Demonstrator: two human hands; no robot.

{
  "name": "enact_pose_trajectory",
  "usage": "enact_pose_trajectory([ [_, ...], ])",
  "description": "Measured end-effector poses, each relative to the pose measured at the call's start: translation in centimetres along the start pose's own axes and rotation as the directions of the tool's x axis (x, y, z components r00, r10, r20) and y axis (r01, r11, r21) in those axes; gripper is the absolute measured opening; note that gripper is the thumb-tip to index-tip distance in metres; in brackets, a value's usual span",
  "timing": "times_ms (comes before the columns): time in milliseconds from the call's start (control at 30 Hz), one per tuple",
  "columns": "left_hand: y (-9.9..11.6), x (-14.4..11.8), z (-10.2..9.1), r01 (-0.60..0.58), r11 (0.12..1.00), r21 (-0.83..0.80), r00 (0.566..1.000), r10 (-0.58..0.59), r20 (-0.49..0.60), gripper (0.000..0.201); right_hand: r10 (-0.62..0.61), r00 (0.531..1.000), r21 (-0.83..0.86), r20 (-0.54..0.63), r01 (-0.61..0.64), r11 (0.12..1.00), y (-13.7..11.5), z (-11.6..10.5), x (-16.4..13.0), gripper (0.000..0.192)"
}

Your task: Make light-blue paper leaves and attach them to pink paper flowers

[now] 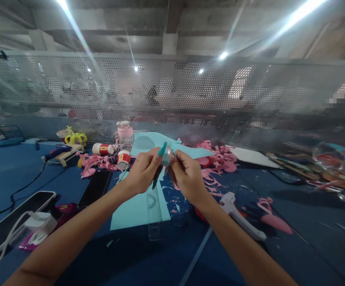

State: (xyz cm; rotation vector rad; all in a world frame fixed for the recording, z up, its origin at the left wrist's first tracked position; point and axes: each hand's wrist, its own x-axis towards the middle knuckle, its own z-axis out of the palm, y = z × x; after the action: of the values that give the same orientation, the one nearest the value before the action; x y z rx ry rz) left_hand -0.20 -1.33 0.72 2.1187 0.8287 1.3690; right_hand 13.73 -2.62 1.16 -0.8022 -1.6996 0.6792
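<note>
My left hand (145, 169) and my right hand (189, 174) meet at the middle of the view, raised above the table. Between the thumbs and fingers of both hands is a small pale-blue piece (166, 162), mostly covered by the fingertips. It looks like the foam sheet material, though its shape is unclear. Below my hands lies a light-blue sheet (130, 214) with a clear plastic ruler (154, 216) on it. Another light-blue sheet (151, 141) is spread farther back, partly behind my hands.
A white glue gun (240, 218) and a pink flamingo shape (275, 218) lie right. Pink cut scraps (216, 159) cover the back. At left are a black phone (94, 190), paper cups (103, 149), a pink-topped bottle (125, 135) and a corded blue tool (56, 153). A perforated metal screen (190, 91) stands behind.
</note>
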Motion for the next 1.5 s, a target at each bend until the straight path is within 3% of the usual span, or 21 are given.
enact_pose_trajectory([
  [200,-0.3,0.3,0.6,0.144,0.970,-0.194,0.989,-0.144,0.018,0.034,0.031,0.999,0.029,-0.031,-0.030,0.999,0.5,0.8,-0.2,0.036],
  [433,0.2,0.4,0.6,0.199,0.898,-0.392,0.977,-0.152,0.148,0.035,-0.014,0.983,-0.040,-0.183,0.007,0.999,0.9,1.5,-0.5,0.032],
  [533,0.8,0.5,0.2,0.257,0.882,-0.394,0.959,-0.184,0.215,0.036,-0.003,0.981,-0.064,-0.193,-0.010,0.998,0.7,1.3,-0.5,0.031],
  [767,0.8,0.3,0.2,0.252,0.907,-0.338,0.962,-0.198,0.186,0.035,-0.122,0.981,-0.270,-0.153,0.077,0.960,0.0,0.8,-0.5,0.028],
  [967,0.7,0.4,-0.1,0.216,0.946,-0.241,0.971,-0.183,0.152,0.029,-0.147,0.984,-0.292,-0.100,0.112,0.950,-0.2,0.4,-0.3,0.026],
  [1067,0.8,0.4,-0.3,0.233,0.928,-0.292,0.966,-0.185,0.183,0.032,-0.154,0.983,-0.293,-0.104,0.118,0.949,-0.3,0.3,-0.2,0.028],
  [1333,1.0,0.1,0.2,0.308,0.848,-0.431,0.951,-0.276,0.136,0.049,-0.155,0.982,-0.312,-0.107,0.115,0.943,-0.5,0.4,-0.4,0.029],
  [1500,1.1,0.2,0.2,0.225,0.926,-0.304,0.974,-0.214,0.071,0.041,-0.167,0.979,-0.264,-0.120,0.130,0.956,-0.3,0.3,-0.4,0.029],
])
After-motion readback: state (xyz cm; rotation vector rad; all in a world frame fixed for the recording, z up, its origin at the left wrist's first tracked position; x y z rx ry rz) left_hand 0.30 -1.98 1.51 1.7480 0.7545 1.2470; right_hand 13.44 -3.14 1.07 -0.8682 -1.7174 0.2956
